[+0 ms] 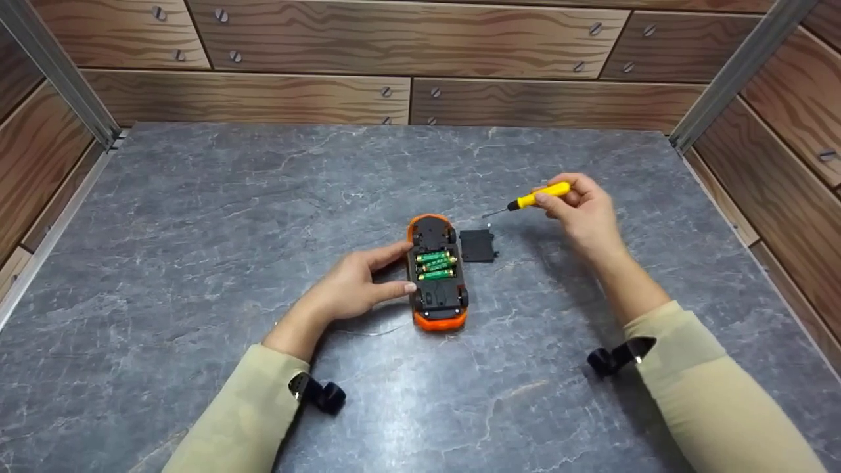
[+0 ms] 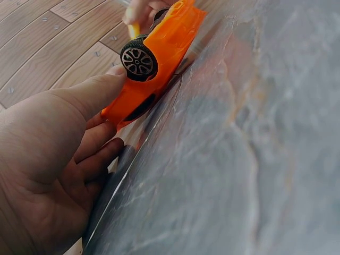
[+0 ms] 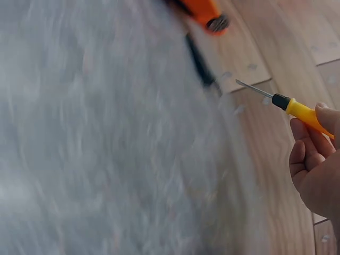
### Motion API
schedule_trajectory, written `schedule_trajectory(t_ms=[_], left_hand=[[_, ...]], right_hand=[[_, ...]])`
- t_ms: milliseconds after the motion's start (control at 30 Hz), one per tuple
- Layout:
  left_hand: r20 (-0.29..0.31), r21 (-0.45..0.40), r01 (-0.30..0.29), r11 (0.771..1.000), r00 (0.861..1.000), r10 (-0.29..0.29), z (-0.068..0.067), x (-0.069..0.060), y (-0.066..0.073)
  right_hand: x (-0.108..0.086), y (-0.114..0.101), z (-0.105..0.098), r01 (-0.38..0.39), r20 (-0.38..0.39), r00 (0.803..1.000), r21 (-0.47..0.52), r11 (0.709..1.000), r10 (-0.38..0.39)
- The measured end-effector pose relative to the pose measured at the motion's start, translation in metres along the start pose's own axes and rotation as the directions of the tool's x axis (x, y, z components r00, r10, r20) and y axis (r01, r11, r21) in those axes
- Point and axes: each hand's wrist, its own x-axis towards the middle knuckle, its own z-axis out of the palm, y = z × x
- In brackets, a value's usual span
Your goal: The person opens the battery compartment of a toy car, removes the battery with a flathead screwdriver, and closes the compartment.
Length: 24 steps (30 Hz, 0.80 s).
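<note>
An orange toy car (image 1: 441, 323) lies upside down on the table, its underside showing several green batteries (image 1: 435, 267) in an uncovered compartment. The left hand (image 1: 351, 284) rests against the car's left side, thumb and fingers fairly straight; in the left wrist view the thumb touches the car (image 2: 169, 42) by a wheel. The right hand (image 1: 588, 213) grips a yellow screwdriver (image 1: 544, 195), also seen in the right wrist view (image 3: 305, 114), its tip pointing left and down above the table. Just right of the car lies a black cover (image 1: 477, 246), with a small screw (image 1: 489, 225) near its top edge.
The grey marbled table (image 1: 263, 177) has wood-patterned walls (image 1: 420, 39) behind it and at both sides. Metal posts stand at the two back corners. Black wrist cameras are strapped at both sleeves (image 1: 690, 348).
</note>
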Motion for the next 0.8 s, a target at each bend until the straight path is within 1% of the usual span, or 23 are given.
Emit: schedule_trajectory(t_ms=[167,267,367,467,633,800], left_hand=[[0.0,0.007,0.006,1.0,1.0,-0.006,-0.001,-0.001,0.0],[-0.002,0.01,0.009,1.0,1.0,-0.009,-0.001,-0.001,0.0],[-0.006,0.011,0.014,1.0,1.0,-0.014,0.0,-0.001,0.001],[-0.008,0.009,0.017,1.0,1.0,-0.016,0.0,-0.001,0.001],[-0.01,0.012,0.011,1.0,1.0,-0.011,0.0,0.0,0.001],[-0.007,0.004,-0.01,1.0,1.0,0.01,0.0,-0.001,0.0]], right_hand=[[0.012,0.015,-0.006,-0.058,0.049,0.997,-0.044,0.997,0.06],[0.019,0.022,-0.011,-0.074,0.088,0.993,-0.097,0.992,0.083],[0.023,0.028,-0.015,-0.069,0.111,0.99,-0.169,0.983,0.088],[0.026,0.035,-0.018,-0.063,0.114,0.989,-0.236,0.97,0.091],[0.03,0.041,-0.02,-0.067,0.131,0.986,-0.272,0.96,0.106],[0.032,0.042,-0.02,-0.054,0.137,0.984,-0.376,0.925,0.113]])
